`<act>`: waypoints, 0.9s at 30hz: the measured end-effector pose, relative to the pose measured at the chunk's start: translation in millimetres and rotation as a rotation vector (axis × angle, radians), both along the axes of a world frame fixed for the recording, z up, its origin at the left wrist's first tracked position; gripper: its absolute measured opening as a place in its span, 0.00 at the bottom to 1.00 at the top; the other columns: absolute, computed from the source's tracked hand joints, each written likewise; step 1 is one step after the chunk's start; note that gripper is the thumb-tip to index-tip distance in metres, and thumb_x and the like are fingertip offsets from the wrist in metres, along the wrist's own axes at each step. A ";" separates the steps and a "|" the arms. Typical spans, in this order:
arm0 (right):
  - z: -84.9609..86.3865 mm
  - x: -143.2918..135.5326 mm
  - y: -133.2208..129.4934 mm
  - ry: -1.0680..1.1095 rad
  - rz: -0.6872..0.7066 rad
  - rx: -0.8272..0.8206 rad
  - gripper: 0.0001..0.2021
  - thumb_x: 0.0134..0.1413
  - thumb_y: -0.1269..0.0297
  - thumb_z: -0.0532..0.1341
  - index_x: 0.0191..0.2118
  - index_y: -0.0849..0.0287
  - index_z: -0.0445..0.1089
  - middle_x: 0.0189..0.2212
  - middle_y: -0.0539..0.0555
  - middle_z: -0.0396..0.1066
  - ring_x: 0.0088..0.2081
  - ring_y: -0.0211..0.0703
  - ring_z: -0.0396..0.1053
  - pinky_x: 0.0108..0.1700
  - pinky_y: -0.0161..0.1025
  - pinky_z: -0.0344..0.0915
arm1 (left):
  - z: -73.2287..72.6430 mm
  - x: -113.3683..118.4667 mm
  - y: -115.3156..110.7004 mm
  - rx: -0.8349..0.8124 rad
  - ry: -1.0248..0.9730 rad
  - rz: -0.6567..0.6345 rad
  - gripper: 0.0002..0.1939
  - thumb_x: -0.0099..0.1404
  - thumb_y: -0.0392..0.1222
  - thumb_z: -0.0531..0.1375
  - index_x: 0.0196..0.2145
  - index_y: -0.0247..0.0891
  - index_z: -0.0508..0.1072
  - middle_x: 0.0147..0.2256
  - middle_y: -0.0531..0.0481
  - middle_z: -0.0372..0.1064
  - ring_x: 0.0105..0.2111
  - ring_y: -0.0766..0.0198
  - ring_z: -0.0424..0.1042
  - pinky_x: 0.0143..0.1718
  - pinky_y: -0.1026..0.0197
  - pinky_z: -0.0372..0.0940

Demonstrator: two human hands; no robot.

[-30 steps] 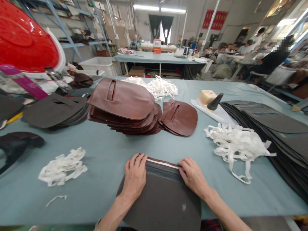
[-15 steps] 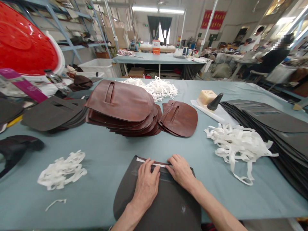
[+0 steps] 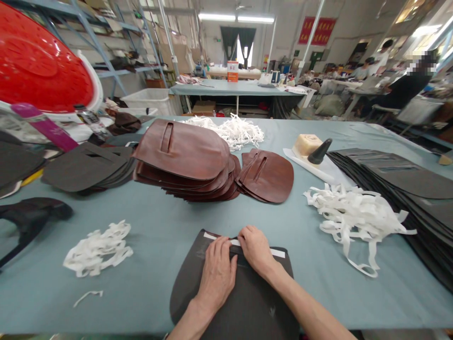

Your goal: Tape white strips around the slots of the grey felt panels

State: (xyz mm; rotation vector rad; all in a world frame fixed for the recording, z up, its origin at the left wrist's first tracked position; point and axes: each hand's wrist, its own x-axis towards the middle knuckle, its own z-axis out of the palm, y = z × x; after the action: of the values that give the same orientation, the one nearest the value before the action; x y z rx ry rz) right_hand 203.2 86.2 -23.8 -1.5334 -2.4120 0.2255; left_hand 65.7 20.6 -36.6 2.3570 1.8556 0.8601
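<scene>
A dark grey rounded panel [image 3: 247, 302] lies at the near edge of the table, with a white strip [image 3: 278, 253] along its far edge and a little brown showing there. My left hand [image 3: 218, 269] rests on the panel, its fingertips pressed together at the edge by the strip. Beside it, my right hand [image 3: 254, 246] has curled fingers on the middle of the same edge; whatever is under them is hidden. Beyond my hands sit a stack of brown leather panels [image 3: 184, 151] and a smaller brown pile [image 3: 271, 177].
White ribbon heaps lie at left [image 3: 99, 250], right [image 3: 357, 212] and back [image 3: 240, 132]. Grey panels [image 3: 396, 170] are stacked at the right, near a yellowish block [image 3: 307, 144] and a black cone [image 3: 320, 152]. People sit and stand in the right background.
My right hand has shifted left along the edge, closer to my left hand, and its fingers are more curled. The strip's right end now shows. The view has shifted slightly.
</scene>
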 end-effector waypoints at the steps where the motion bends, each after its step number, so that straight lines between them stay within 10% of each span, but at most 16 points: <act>1: 0.0 -2.1 -0.8 0.006 0.000 -0.004 0.06 0.60 0.72 0.55 0.34 0.59 0.68 0.32 0.53 0.67 0.36 0.42 0.62 0.38 0.37 0.56 | -1.0 0.2 0.0 0.010 0.003 0.014 0.16 0.65 0.37 0.52 0.51 0.33 0.62 0.50 0.38 0.62 0.52 0.51 0.61 0.52 0.45 0.61; 14: 8.0 63.0 -26.8 -0.028 0.059 0.019 0.11 0.54 0.81 0.53 0.35 0.58 0.67 0.33 0.53 0.64 0.38 0.42 0.59 0.39 0.37 0.57 | 4.9 3.6 1.0 -0.056 0.132 0.021 0.20 0.65 0.36 0.52 0.55 0.38 0.64 0.49 0.41 0.64 0.52 0.52 0.61 0.53 0.47 0.60; 22: 5.7 10.6 -27.9 -0.085 0.155 0.117 0.08 0.58 0.76 0.55 0.40 0.61 0.67 0.36 0.56 0.65 0.39 0.46 0.58 0.40 0.41 0.57 | -3.5 1.5 0.4 0.021 0.183 -0.014 0.19 0.64 0.31 0.52 0.52 0.39 0.68 0.49 0.41 0.65 0.52 0.51 0.62 0.52 0.47 0.62; 27: 8.3 37.7 -36.6 -0.175 0.179 0.158 0.05 0.59 0.73 0.55 0.39 0.62 0.67 0.35 0.56 0.64 0.38 0.46 0.58 0.39 0.41 0.57 | -8.3 1.3 2.5 0.042 0.185 -0.037 0.20 0.64 0.31 0.51 0.53 0.40 0.67 0.49 0.42 0.67 0.52 0.51 0.63 0.52 0.47 0.62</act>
State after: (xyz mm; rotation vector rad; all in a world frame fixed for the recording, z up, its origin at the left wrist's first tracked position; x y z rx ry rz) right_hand 240.9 49.6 -15.5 -1.3193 -2.6337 -0.0666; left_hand 67.0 23.1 -44.9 2.5681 1.8672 0.7063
